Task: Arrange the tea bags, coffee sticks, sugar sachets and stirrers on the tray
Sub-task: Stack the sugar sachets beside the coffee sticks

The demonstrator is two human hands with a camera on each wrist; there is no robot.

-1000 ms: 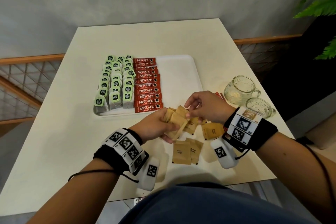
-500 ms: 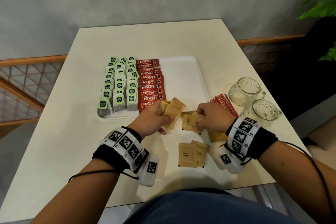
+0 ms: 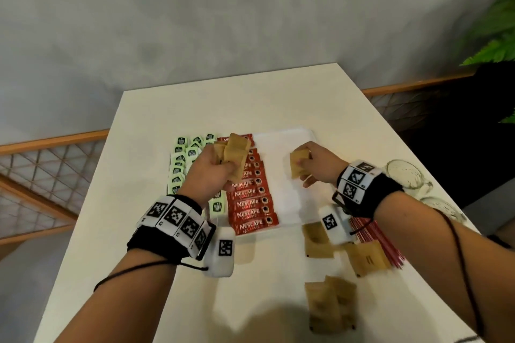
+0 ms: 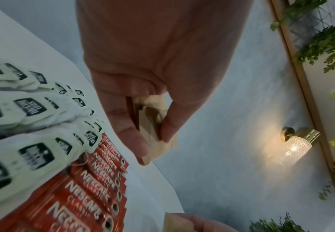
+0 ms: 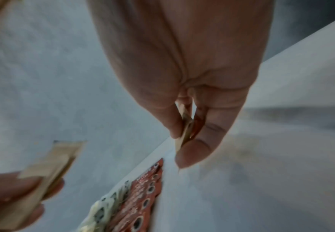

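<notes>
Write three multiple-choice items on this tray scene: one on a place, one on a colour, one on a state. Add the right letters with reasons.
1. Where do the red stirrers lie?
A. on the tray
B. on the table, right of the tray
C. in a glass mug

2. What colour are the coffee sticks?
A. red
B. blue
C. yellow

3. What is the left hand doing?
A. resting flat on the table
B. gripping a bunch of brown sugar sachets
C. holding a tea bag

Answers: 1 B, they lie on the table beyond the tray edge; 2 A, red wrappers in a row beside the green tea bags; 3 B, thumb and fingers clamp the fanned sachets above the tray.
</notes>
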